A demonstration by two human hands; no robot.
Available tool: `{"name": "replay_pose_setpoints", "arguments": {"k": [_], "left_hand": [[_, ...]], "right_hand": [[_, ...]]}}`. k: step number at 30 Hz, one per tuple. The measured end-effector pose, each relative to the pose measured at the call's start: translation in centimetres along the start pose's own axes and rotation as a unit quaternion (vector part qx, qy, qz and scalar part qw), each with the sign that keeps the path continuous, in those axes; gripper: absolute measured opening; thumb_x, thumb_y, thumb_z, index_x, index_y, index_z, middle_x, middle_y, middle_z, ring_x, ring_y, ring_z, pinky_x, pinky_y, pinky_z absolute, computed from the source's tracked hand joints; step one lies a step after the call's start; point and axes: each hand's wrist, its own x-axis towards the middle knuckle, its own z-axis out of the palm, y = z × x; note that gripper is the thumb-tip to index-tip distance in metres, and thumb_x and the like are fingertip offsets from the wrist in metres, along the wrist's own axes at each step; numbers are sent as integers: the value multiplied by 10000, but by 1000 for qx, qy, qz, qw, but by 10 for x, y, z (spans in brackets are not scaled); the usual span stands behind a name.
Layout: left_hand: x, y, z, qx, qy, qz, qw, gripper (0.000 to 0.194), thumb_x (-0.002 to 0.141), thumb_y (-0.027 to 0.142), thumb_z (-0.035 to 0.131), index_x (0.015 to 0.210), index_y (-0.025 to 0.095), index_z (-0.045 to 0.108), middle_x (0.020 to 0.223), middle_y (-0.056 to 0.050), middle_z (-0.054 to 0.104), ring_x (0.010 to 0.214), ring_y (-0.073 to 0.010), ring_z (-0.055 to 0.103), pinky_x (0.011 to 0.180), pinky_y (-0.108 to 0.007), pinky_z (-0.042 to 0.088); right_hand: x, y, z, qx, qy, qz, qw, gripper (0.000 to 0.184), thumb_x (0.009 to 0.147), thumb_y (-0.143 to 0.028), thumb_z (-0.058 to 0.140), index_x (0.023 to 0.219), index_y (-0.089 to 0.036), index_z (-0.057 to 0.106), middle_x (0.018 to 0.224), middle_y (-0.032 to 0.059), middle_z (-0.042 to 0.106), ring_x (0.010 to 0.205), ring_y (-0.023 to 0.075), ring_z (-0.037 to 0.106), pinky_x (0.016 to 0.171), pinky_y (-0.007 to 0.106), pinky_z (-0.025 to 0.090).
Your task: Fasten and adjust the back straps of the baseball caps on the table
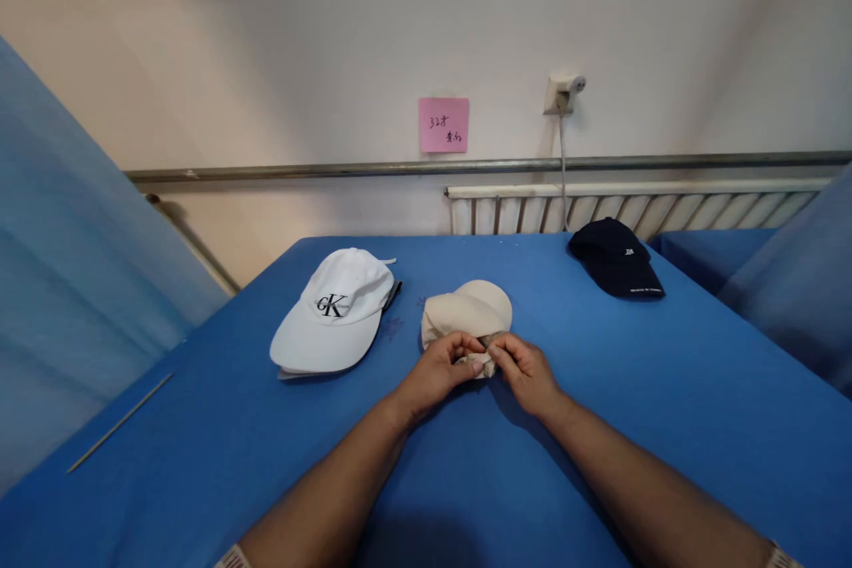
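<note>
The beige baseball cap [459, 315] is placed near the middle of the blue-covered table [552, 497], just beyond the fingertips, with its rounded brim pointed away from the person and its back edge turned toward the hands. Its long axis is run roughly away from the body, so the rear opening is met first, and both hands are about equally near. Fabric at that edge is pinched by the left hand [436, 368] and by the right hand [531, 373], the fingertips being held close together; which strap or fold is grasped cannot be told. The crown is soft, matte and slightly collapsed. To the left, a smooth white cap [352, 288] with black lettering is seen; to the right, a dark navy cap [609, 253].
</note>
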Motion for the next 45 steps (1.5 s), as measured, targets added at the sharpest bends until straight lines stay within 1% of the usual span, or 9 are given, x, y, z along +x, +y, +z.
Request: {"name": "replay_pose_setpoints", "arguments": {"k": [5,8,12,20,24,29,34,39,45], "left_hand": [[0,1,4,-25,49,-23,998,312,623,267,804,840,130,627,780,-22,634,700,-112,559,655,-231,427],[1,1,5,-43,97,-26,994,349,615,329,817,818,128,618,755,-17,643,666,-107,557,632,-227,420],[2,1,3,-67,111,-30,991,407,608,387,822,834,128,604,744,-17,641,633,-103,548,599,-219,408],[5,-7,2,-13,101,-7,995,406,594,404,820,819,136,613,789,-38,645,704,-135,570,641,-233,430],[7,-12,-1,47,80,14,996,338,644,371,785,830,132,635,820,-48,653,732,-146,572,661,-245,440],[8,-9,-3,110,80,31,990,278,674,344,761,822,138,648,820,-41,658,729,-145,564,667,-252,436],[6,-4,-7,64,68,-1,996,336,635,368,793,830,140,644,790,-27,646,679,-123,547,605,-226,414],[4,-2,-15,-28,38,-43,998,405,646,401,804,896,131,635,707,-6,613,529,-70,466,491,-206,317],[3,-3,-14,-38,30,-54,997,421,703,454,763,930,123,636,684,-3,599,538,-75,488,501,-203,335]], "right_hand": [[1,6,3,37,22,36,998,197,901,-373,516,881,-201,611,650,-27,572,567,133,523,542,238,426],[0,7,4,61,59,25,996,183,863,-347,584,981,-207,576,890,22,636,626,125,563,611,259,488],[-2,0,4,55,62,-35,996,139,838,-293,630,937,-212,574,1207,95,546,735,128,602,728,309,533],[-2,-1,4,-9,56,-63,996,72,856,-241,588,813,-210,637,1129,105,564,1016,229,590,790,345,527],[0,3,5,33,54,-27,998,109,828,-263,615,744,-195,616,1122,105,570,906,200,618,746,322,528],[5,5,6,110,48,14,993,213,795,-332,663,647,-188,607,1004,99,621,964,229,614,850,362,501],[4,10,7,126,59,13,990,223,804,-365,664,688,-181,614,1035,97,610,902,206,623,807,349,522],[1,8,3,57,70,-48,995,73,861,-272,589,882,-211,623,1134,90,572,894,178,618,797,334,535],[1,1,-2,-41,77,-90,992,108,853,-177,563,950,-215,588,1128,91,560,810,165,611,735,322,541]]}}
